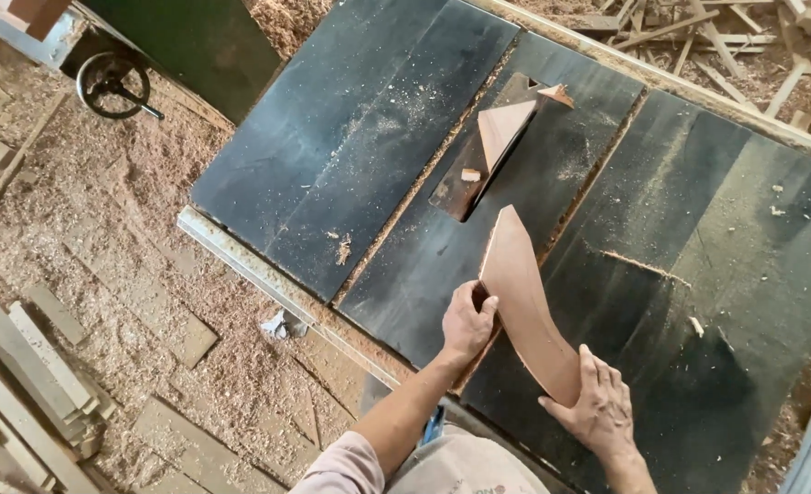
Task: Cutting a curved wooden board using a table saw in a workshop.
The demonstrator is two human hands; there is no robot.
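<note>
Sawdust covers the workshop floor (103, 229) left of both hands, with stacked timber offcuts (30, 384) lying far out to the left and a black handwheel (112, 84) up beyond them. Nearer, the dark bench (332, 155) carries the work. The left hand (467, 322) presses its thumb and curled fingers against the left edge of a curved wooden board (522, 297), apparently to steady it sideways. Ahead of that hand, a triangular offcut (501, 128) rests beside the saw slot (474, 174). The board lies flat, its pointed end aimed toward the slot. The right hand (599, 409) lies spread, palm down, over the board's near end, seemingly bearing it against the bench.
</note>
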